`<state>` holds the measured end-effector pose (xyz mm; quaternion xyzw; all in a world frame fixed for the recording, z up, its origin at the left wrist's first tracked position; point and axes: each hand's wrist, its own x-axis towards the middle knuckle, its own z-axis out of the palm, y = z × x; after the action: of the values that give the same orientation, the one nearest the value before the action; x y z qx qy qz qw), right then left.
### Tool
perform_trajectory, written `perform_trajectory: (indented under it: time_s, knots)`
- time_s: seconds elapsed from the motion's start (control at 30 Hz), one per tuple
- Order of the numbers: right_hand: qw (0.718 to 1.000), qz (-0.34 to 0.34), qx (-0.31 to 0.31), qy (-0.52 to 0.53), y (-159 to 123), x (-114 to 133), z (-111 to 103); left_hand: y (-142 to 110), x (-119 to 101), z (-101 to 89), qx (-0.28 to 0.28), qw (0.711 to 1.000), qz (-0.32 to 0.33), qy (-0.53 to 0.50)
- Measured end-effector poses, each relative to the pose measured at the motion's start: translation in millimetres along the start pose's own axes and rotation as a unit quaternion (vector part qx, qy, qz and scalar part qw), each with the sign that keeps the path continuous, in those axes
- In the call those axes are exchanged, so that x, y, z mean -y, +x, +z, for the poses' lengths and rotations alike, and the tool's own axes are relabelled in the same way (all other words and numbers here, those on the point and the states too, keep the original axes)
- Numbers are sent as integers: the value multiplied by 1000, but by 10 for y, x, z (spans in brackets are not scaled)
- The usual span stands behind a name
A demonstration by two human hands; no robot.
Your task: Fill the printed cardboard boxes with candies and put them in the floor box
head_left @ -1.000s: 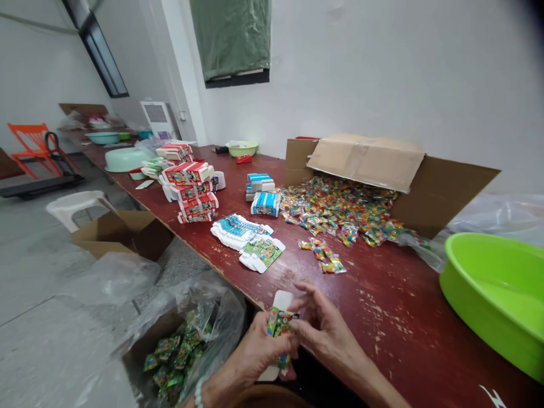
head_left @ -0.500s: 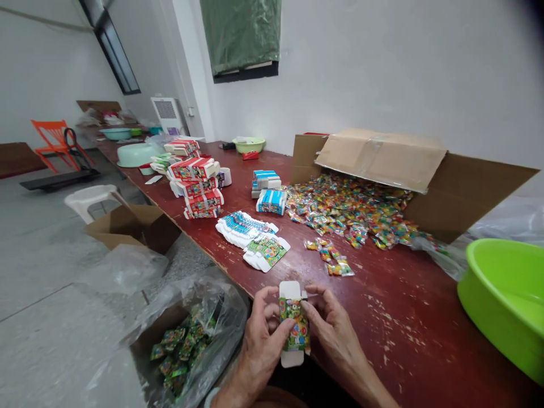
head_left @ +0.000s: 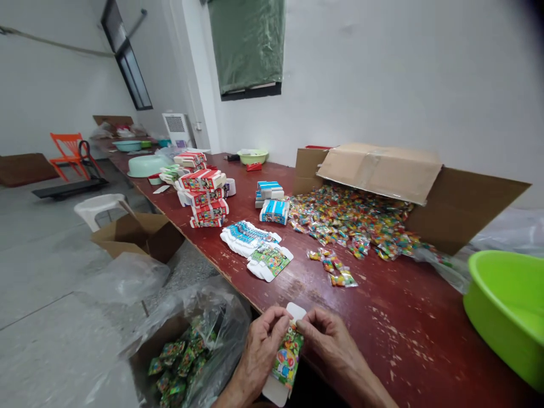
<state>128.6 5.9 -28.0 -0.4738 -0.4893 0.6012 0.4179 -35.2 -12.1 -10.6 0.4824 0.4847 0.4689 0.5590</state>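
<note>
Two bare hands at the near edge of a desk, viewed from a head-worn camera. The left hand (head_left: 259,354) and the right hand (head_left: 331,345) are working close together, each partly closed and pinching the upper part of a printed paperboard carton blank (head_left: 288,357) between thumb and curled fingers. The blank is hanging upright just off the near edge of the red-painted wooden desk (head_left: 382,306), with its white end flap (head_left: 274,391) pointing downward below the hands. The blank is likely to be very light and fairly stiff across its panels, yet thin enough to crease readily at the folds and to dent at the corners; a firm hold appears safest on the long panel edges, leaving the flaps free. Beyond the hands, a stack of flat printed blanks (head_left: 270,262) is lying on the desk, with blue-and-white cartons (head_left: 274,212) and red-and-white cartons (head_left: 202,180) standing farther along. A cardboard box (head_left: 463,209) is lying on its side and spilling small colourful packets (head_left: 352,221) across the desk, beside a green plastic basin (head_left: 505,300). To the left, a plastic-lined box (head_left: 178,351) is holding green packets below the desk.
</note>
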Motion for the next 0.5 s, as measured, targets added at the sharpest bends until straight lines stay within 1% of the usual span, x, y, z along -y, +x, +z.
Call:
perform_trajectory:
  time_s: [0.07,0.23,0.37,0.43,0.5]
  knots:
    - [999,-8,1,-32,-4,42,-3,5,-7,2,-11,1000,6,10]
    - [989,-75,-22,-123,28,66,0,17,7,38,-49,998,37,32]
    - [994,-52,-5,-94,81,-23,-31,75,208,50,-64,997,44,1]
    - [996,-37,23,-77,116,-58,-57,122,323,43,-65,997,47,-8]
    - [996,-29,46,-64,151,-59,-67,162,389,23,-62,997,55,-6]
